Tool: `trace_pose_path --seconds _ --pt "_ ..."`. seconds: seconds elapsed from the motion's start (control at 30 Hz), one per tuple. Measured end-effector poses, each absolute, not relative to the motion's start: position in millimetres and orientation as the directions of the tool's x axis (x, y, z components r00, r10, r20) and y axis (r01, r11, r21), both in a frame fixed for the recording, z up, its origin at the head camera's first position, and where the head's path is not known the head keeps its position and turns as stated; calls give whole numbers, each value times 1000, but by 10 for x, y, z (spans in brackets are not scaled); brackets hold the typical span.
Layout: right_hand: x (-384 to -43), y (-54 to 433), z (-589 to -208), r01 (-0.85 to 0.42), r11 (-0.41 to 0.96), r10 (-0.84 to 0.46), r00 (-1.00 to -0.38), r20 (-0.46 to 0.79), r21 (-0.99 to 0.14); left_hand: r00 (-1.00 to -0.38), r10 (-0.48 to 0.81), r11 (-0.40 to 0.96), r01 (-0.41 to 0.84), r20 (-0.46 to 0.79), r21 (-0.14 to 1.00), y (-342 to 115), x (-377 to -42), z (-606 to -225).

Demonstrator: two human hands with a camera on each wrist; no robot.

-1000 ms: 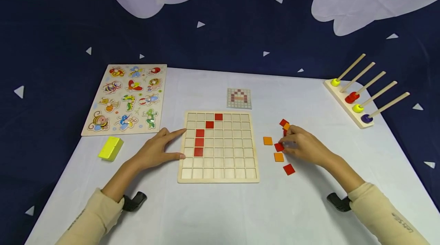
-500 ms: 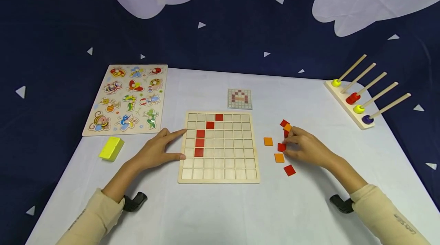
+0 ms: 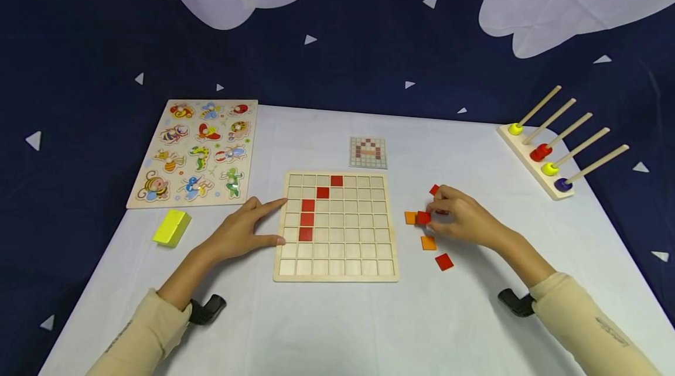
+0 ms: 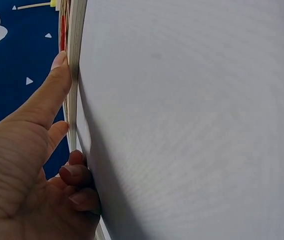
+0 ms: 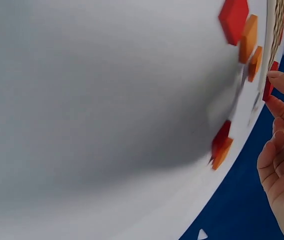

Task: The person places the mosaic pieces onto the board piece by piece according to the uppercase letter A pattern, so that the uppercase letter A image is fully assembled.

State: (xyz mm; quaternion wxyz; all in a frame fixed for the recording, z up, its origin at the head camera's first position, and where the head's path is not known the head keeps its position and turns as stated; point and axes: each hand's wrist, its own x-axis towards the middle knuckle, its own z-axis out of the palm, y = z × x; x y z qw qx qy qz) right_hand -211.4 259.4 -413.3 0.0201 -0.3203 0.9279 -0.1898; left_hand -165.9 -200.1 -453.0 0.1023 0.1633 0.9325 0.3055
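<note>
In the head view, a wooden grid board (image 3: pixel 345 250) has several red tiles (image 3: pixel 307 219) set in its left and upper cells. My left hand (image 3: pixel 237 231) touches the board's left edge with thumb and index finger spread apart; the left wrist view shows the thumb (image 4: pixel 57 75) on the rim and other fingers bent beneath. To the right of the board, my right hand (image 3: pixel 464 218) pinches a red tile (image 3: pixel 423 218) between thumb and finger. The right wrist view has this tile (image 5: pixel 268 89) raised off the tabletop.
Loose orange tiles (image 3: pixel 429 243) and red tiles (image 3: pixel 444 262) lie around the right hand. A small pattern card (image 3: pixel 368 151) is behind the board. An insect puzzle (image 3: pixel 176 187) and yellow block (image 3: pixel 171 228) sit left; a peg stacker (image 3: pixel 534 160) stands at the back right.
My right hand has taken up a red tile from the loose ones and shifted slightly left and away with it. The left hand has stayed at the board's edge.
</note>
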Motion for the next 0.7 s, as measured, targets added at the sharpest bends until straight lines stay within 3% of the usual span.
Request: trace_pose_path --seconds 0.7 --pt "-2397 1843 -4041 -645 634 -693 -719 56 -427 -929 356 761 225 -101 608 -1993 -1658 -4534"
